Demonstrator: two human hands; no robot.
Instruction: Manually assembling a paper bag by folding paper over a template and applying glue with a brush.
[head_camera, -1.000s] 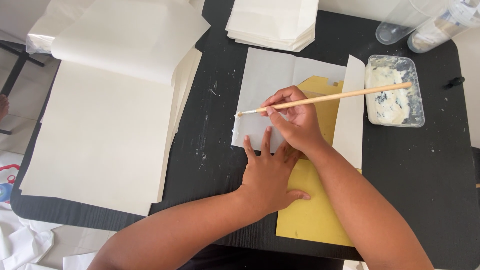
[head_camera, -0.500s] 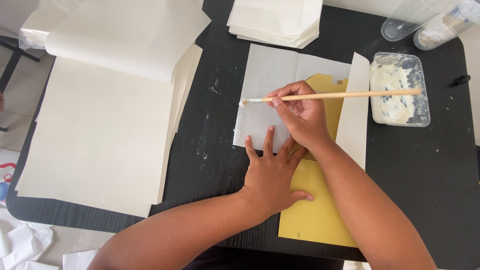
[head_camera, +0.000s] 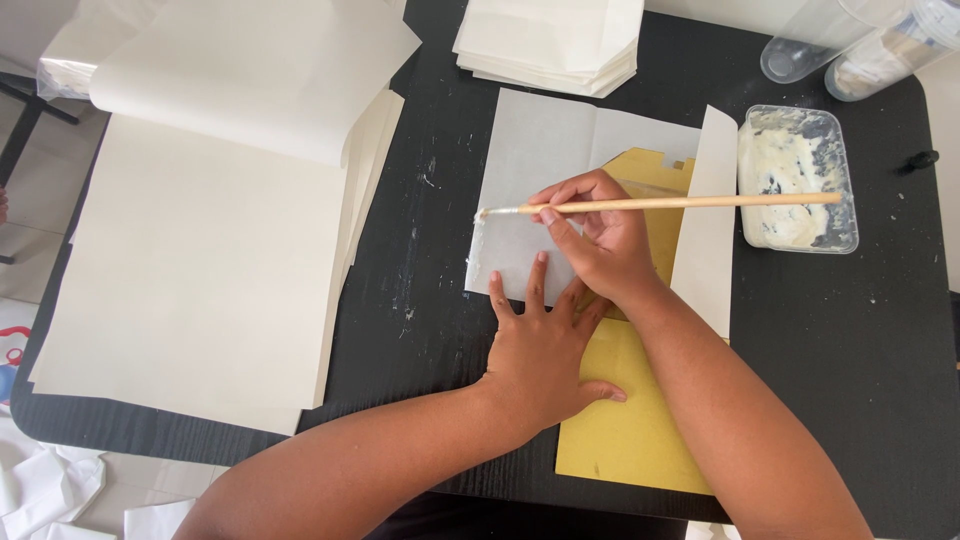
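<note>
My right hand (head_camera: 596, 240) grips a long wooden brush (head_camera: 690, 203) held level, its bristle tip touching the left edge of a folded white paper sheet (head_camera: 545, 150). My left hand (head_camera: 541, 350) lies flat, fingers spread, pressing down the lower edge of that sheet. Under the sheet lies a yellow card (head_camera: 625, 435) that sticks out towards me and shows in a cut-out near the top. A white flap (head_camera: 708, 230) of the paper stands folded to the right of my right hand.
A clear plastic tub of white paste (head_camera: 798, 180) stands at the right. A stack of folded white papers (head_camera: 553, 38) lies at the back. Large cream sheets (head_camera: 200, 270) cover the left of the black table (head_camera: 850, 380). Clear bottles (head_camera: 870, 45) lie at the far right.
The brush tip has stayed near the sheet's left edge, shifting slightly. My left hand stays pressed on the paper.
</note>
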